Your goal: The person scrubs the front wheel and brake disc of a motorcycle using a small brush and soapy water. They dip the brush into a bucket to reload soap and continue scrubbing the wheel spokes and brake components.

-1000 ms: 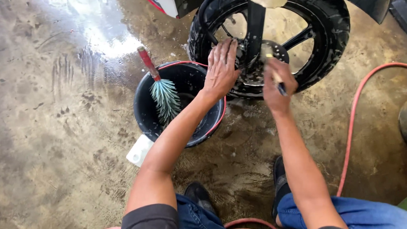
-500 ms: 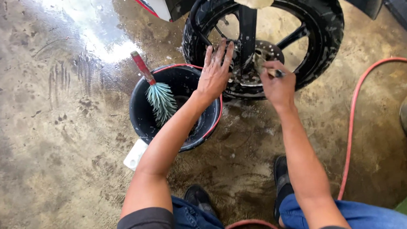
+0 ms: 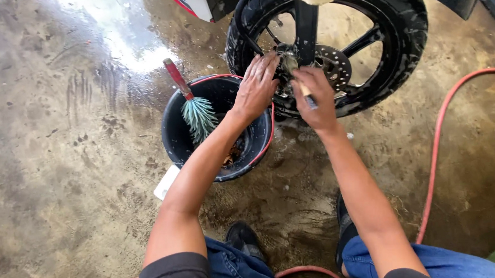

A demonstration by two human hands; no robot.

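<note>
I'm bracing my open left hand [image 3: 258, 88] on the wheel [image 3: 332, 48], my right hand [image 3: 313, 98] gripping a small brush [image 3: 303, 87] at the hub; bucket [image 3: 217, 129] near left.

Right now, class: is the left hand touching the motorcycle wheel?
Touching. In the head view, the left hand lies flat with its fingertips on the wheel near the hub, no gap showing.

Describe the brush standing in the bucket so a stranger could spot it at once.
Left of the black wheel sits a black bucket with a red rim. The brush leans in it, red handle up-left, pale teal bristles fanned downward. The right hand grips a smaller tool.
</note>
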